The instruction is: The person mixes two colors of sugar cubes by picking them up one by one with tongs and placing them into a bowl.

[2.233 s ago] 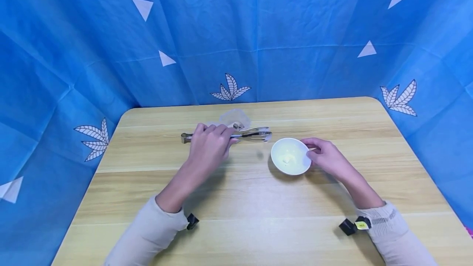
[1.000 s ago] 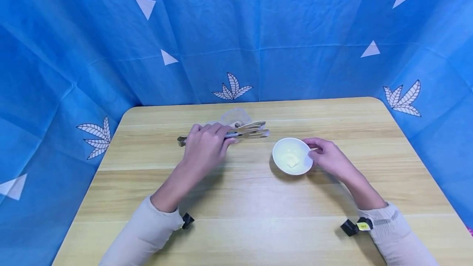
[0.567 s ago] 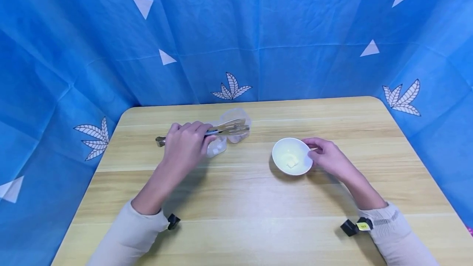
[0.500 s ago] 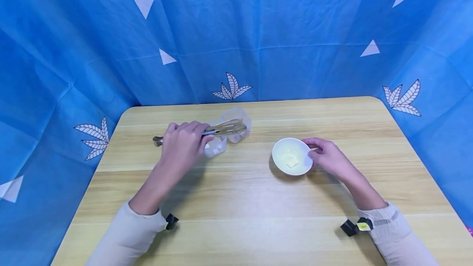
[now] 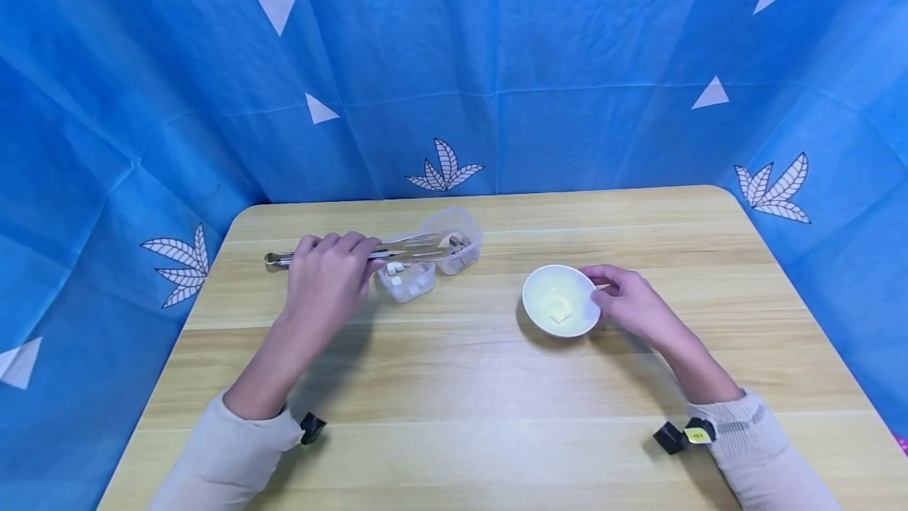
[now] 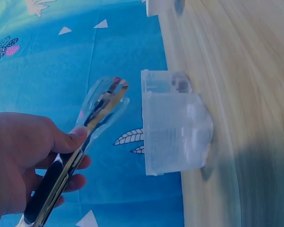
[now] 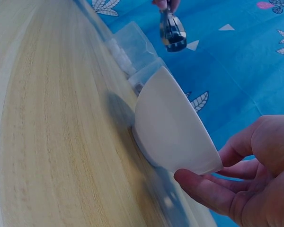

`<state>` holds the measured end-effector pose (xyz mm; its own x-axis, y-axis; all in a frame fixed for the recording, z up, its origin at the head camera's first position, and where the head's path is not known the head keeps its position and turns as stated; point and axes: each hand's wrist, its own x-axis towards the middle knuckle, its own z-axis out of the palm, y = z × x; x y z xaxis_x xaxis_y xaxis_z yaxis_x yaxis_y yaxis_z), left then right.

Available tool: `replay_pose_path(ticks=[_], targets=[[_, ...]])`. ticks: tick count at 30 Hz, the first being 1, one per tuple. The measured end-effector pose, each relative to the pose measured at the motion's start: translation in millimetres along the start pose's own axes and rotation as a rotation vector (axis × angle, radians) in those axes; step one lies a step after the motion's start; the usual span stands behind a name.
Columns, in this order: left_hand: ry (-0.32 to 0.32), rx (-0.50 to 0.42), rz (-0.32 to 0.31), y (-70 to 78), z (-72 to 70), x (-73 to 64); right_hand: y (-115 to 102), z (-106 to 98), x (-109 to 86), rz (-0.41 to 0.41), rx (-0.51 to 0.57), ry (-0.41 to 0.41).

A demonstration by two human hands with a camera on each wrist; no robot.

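My left hand (image 5: 326, 278) grips metal tongs (image 6: 97, 116) around their arms, thumb along one side. In the head view the tongs' slotted ends overlap two clear plastic tubs; the left wrist view shows them raised above the rims. The nearer tub (image 5: 407, 282) has several small white cubes in it, the farther tub (image 5: 461, 257) a few brown-and-white pieces. My right hand (image 5: 631, 302) holds a white bowl (image 5: 560, 290) by its right side, thumb and fingers at the rim. A pale square piece (image 5: 560, 312) lies in the bowl.
The wooden table (image 5: 496, 416) has rounded back corners. A blue curtain (image 5: 567, 61) with white triangles and leaf prints hangs behind it and at both sides. Each sleeve cuff carries a small black camera.
My left hand has moved left with the tongs, from beside the bowl to over the tubs, bringing the nearer tub into view. The right hand and the bowl stay nearly where they were.
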<state>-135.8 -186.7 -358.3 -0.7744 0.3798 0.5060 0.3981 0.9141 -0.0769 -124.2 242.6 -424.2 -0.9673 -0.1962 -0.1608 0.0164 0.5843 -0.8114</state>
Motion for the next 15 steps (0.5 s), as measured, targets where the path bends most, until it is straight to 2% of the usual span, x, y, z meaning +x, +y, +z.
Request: replay_pose_path(ticks=[15], targets=[[-0.036, 0.053, -0.017, -12.9, -0.9, -4.9, -1, 0, -0.8, 0.008, -0.003, 0.006]])
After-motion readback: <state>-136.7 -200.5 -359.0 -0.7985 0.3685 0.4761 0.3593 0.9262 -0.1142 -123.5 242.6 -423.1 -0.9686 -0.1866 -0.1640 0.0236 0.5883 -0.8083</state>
